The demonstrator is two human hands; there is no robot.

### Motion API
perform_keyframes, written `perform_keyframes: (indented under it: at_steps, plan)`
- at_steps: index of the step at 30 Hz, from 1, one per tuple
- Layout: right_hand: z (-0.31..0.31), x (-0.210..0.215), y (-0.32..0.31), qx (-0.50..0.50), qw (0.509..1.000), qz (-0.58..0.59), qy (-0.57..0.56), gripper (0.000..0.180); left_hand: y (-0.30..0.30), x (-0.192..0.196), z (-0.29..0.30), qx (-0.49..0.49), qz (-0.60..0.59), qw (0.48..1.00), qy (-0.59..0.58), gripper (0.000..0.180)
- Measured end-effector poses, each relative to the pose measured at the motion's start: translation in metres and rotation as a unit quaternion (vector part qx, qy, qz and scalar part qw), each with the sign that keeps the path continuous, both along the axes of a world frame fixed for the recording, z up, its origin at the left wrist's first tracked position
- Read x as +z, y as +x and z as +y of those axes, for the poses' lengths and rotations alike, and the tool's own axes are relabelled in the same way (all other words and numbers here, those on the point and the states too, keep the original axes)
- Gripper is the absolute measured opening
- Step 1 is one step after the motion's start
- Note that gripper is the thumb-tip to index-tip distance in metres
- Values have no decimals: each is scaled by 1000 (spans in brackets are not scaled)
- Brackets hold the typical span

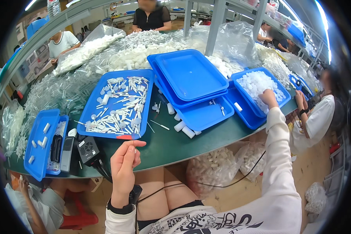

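So the left hand (124,164) was nearest, hanging by the near edge of the green table (162,149), thumb and fingers bunched together, and I couldn't tell if anything tiny was pinched in there. A black cord (222,186) trailed from beside that wrist, so a long reach could've snagged it. Just past those fingertips sat a blue tray (93,97) of thin white sticks (109,124).

Farther out, under the right hand (268,98), were the translucent white discs (247,82) in a smaller blue tray (251,102). It looked perched on a lower tray (243,117), so leaning on its rim might've tipped it and spilled discs. Right arm was stretched forward, knuckles up, fingers curled down; tips hidden, so couldn't tell if they'd closed on a disc.
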State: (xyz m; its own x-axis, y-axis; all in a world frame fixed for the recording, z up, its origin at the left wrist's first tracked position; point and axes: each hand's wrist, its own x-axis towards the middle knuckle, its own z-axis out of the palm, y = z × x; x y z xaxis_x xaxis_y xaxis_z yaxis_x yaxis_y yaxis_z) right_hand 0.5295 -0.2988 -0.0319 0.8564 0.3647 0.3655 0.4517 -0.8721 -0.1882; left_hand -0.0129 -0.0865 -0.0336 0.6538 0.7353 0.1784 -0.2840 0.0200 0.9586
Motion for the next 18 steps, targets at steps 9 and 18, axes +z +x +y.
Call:
perform_keyframes:
  at_steps: [9, 18]
  plan:
    - [10, 4, -22, -73, 993, 29, -86, 27, 4, 9, -7, 38, 14, 995, 91, 23]
    - [15, 15, -47, -143, 982, -38, -115, 27, -10, 15, -10, -7, -24, 999, 21, 19]
